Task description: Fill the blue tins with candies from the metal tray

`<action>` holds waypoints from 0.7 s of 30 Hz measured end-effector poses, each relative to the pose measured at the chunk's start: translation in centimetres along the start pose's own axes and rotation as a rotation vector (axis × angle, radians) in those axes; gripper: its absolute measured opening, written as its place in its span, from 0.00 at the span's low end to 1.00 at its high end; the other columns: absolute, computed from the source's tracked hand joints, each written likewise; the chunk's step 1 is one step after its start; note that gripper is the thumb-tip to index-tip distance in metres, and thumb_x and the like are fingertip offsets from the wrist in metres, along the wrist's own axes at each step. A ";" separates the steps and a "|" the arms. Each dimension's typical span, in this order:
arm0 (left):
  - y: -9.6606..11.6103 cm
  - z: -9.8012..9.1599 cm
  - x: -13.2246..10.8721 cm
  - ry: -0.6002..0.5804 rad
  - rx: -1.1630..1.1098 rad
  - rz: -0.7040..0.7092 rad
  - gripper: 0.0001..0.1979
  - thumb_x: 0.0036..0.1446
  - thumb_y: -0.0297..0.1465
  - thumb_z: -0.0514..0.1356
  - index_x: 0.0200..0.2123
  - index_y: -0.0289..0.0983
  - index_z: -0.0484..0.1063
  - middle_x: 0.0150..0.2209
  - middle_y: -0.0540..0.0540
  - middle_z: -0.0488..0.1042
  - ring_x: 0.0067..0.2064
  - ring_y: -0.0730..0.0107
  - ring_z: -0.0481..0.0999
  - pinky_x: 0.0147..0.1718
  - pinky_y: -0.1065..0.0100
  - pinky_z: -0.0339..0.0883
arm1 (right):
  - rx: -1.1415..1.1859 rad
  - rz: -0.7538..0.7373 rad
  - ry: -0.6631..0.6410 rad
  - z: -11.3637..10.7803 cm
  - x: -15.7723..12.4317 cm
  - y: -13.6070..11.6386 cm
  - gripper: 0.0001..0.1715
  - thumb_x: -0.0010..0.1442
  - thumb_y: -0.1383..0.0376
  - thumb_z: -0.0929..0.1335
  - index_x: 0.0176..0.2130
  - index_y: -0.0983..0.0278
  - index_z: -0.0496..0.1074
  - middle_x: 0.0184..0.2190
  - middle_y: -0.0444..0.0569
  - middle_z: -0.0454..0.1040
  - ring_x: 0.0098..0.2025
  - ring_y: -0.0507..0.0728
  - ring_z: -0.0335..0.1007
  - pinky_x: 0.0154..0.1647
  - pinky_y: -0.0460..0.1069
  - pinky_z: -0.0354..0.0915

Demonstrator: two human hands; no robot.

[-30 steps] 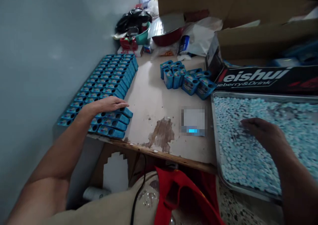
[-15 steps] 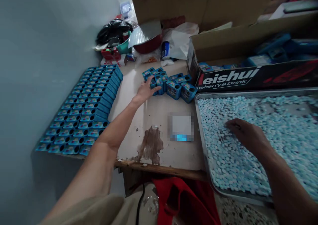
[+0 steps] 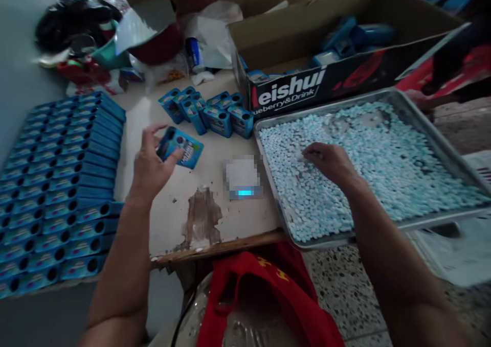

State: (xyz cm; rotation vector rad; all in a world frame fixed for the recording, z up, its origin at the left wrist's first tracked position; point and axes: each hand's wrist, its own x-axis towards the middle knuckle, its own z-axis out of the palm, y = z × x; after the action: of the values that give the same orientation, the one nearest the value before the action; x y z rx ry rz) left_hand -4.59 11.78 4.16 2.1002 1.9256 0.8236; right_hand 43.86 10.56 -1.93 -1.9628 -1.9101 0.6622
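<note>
My left hand (image 3: pixel 151 158) grips a small blue box (image 3: pixel 183 147) with a dark round hole, tilted above the table, thumb across its printed face. Behind it stands a loose group of the same blue boxes (image 3: pixel 218 119). My right hand (image 3: pixel 326 160) is over the metal tray (image 3: pixel 282 216), its fingertips pinched together at the layer of pale blue and white tablets (image 3: pixel 383 173). Whether a tablet sits between those fingers is hidden. Between my hands lies a small scale-like device (image 3: pixel 242 176), blurred by pixelation, with a lit cyan display.
Tight rows of blue boxes (image 3: pixel 57 183) fill the table's left side. A printed cardboard carton (image 3: pixel 291 94) with more blue packs stands behind the tray. Bags, a red bowl (image 3: pixel 161 45) and a blue can (image 3: pixel 194 53) crowd the back. Bare wood shows at the table's (image 3: pixel 245 219) front.
My left hand has lifted one blue box from the group and brought it nearer. My right hand stays pinched at the tablets. The view has shifted to the right.
</note>
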 end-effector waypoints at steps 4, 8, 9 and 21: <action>6.5 2.0 -2.9 -0.263 -0.067 0.245 0.33 0.68 0.29 0.73 0.72 0.50 0.73 0.66 0.45 0.85 0.65 0.47 0.88 0.62 0.53 0.85 | 0.092 0.014 0.046 -0.5 0.4 -0.4 0.09 0.72 0.64 0.75 0.47 0.61 0.89 0.49 0.55 0.92 0.47 0.64 0.86 0.54 0.54 0.74; 9.5 4.9 -2.3 -0.429 -0.107 0.373 0.28 0.71 0.25 0.69 0.71 0.48 0.75 0.71 0.45 0.83 0.72 0.49 0.83 0.72 0.52 0.79 | 0.033 -0.013 0.063 -1.5 -0.3 0.1 0.10 0.73 0.63 0.77 0.52 0.62 0.88 0.51 0.58 0.90 0.51 0.68 0.87 0.58 0.58 0.77; 9.5 5.3 -2.0 -0.444 -0.117 0.375 0.29 0.71 0.25 0.68 0.71 0.48 0.76 0.71 0.44 0.83 0.72 0.49 0.83 0.73 0.52 0.79 | -0.027 -0.068 0.033 -2.0 -0.9 0.5 0.13 0.73 0.62 0.77 0.55 0.61 0.88 0.53 0.59 0.90 0.53 0.69 0.87 0.60 0.60 0.78; 6.1 5.6 -1.3 -0.362 -0.343 0.310 0.42 0.61 0.38 0.84 0.74 0.49 0.75 0.70 0.38 0.80 0.69 0.46 0.83 0.67 0.51 0.82 | -0.413 -0.540 -0.300 -2.0 -9.8 3.3 0.40 0.60 0.59 0.89 0.68 0.47 0.83 0.82 0.57 0.69 0.71 0.79 0.71 0.72 0.69 0.72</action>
State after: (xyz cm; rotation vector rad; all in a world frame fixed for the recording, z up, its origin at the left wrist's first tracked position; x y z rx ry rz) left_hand 3.46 10.98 2.13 2.1715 1.2060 0.7034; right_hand 47.76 0.76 -1.00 -1.4765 -2.7948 0.4452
